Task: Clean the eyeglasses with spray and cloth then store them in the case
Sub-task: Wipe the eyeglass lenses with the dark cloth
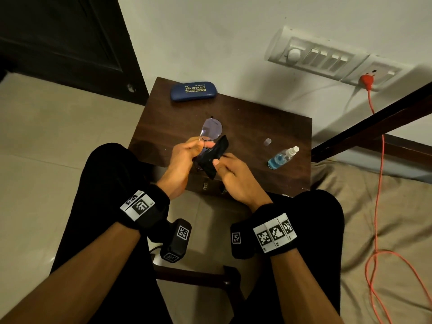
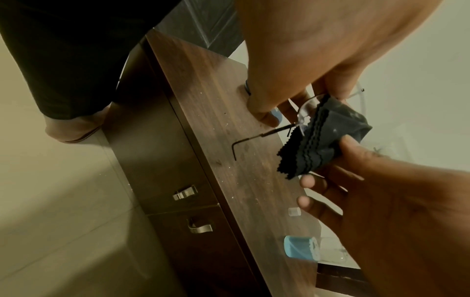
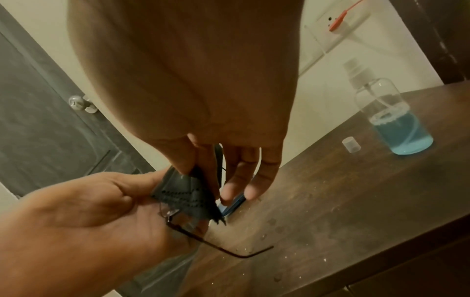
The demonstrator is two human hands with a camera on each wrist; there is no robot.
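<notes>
Thin-framed eyeglasses are held above the dark wooden table. My left hand pinches them near the bridge, with the far lens sticking out past its fingers. A folded black cloth wraps the near lens, pinched by my right hand between thumb and fingers. In the left wrist view the cloth covers most of the lens, and a temple arm hangs free. A closed blue case lies at the table's far edge. The spray bottle with blue liquid stands at the right.
The bottle's small clear cap lies loose beside it. Droplets speckle the table top. Drawer handles sit on the front. An orange cable runs from the wall socket down over the bed at the right. A dark door is at the left.
</notes>
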